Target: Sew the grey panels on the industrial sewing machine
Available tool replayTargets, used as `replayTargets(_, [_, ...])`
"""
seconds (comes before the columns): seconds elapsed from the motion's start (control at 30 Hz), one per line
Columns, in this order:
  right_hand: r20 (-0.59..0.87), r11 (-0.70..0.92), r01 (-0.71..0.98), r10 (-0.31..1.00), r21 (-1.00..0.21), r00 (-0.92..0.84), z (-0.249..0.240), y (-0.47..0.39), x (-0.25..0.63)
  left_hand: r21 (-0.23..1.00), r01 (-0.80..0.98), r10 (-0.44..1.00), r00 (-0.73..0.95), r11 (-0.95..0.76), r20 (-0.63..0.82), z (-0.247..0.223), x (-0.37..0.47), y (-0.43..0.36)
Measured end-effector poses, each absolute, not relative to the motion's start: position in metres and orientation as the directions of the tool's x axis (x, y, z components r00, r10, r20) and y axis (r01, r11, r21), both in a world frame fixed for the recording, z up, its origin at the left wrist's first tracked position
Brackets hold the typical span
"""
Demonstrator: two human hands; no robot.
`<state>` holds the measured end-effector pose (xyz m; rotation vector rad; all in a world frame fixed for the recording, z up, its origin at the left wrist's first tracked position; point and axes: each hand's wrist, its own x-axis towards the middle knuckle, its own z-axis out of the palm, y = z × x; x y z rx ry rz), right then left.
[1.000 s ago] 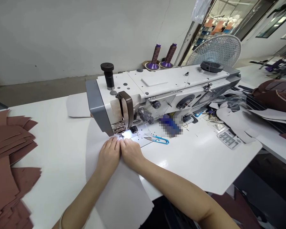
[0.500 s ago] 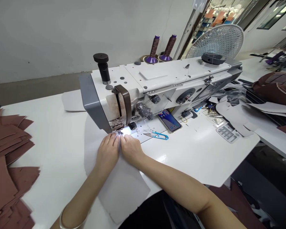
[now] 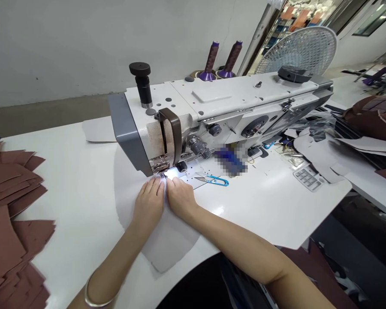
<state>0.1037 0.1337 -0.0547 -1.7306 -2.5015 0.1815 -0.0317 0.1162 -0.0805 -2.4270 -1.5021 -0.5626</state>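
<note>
A light grey sheet of leather or fabric [image 3: 173, 246] lies on the white table and runs under the presser foot [image 3: 162, 175] of a sewing machine [image 3: 193, 107]. My left hand [image 3: 149, 199] rests on it, fingers stretched out flat and pressing just before the needle area. Close beside it, my right hand [image 3: 182, 197] has its fingers curled together at the sheet, by the lit needle plate. Its fingertips are partly hidden, but it appears to grip the sheet. Blue thread snips [image 3: 212, 179] lie right of my right hand.
Stacked brown cut pieces [image 3: 16, 193] cover the table's left side. Two brown thread cones [image 3: 211, 60] and a white fan [image 3: 300, 49] stand behind the machine. A pixelated patch [image 3: 231, 159] sits under the machine arm. Scraps and a small tray-like item [image 3: 307, 178] lie at right.
The grey sheet has been fed farther away from me under the presser foot, and its near end now lies closer to the machine. Both hands stay at the needle; the view shifted slightly.
</note>
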Motion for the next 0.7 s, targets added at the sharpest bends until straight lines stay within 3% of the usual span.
replayTargets(0.23, [0.024,0.314,0.935,0.949,-0.162,-0.315,-0.052,0.131,0.103,0.106,0.876,0.826,0.395,-0.470,0.402,-0.084,-0.046,0.132])
replayTargets(0.7, [-0.057,0.194,0.923,0.973,-0.331,-0.225,-0.042,0.126,0.114,0.082,0.868,0.795,0.406,-0.490,0.451,-0.080,-0.039,0.119])
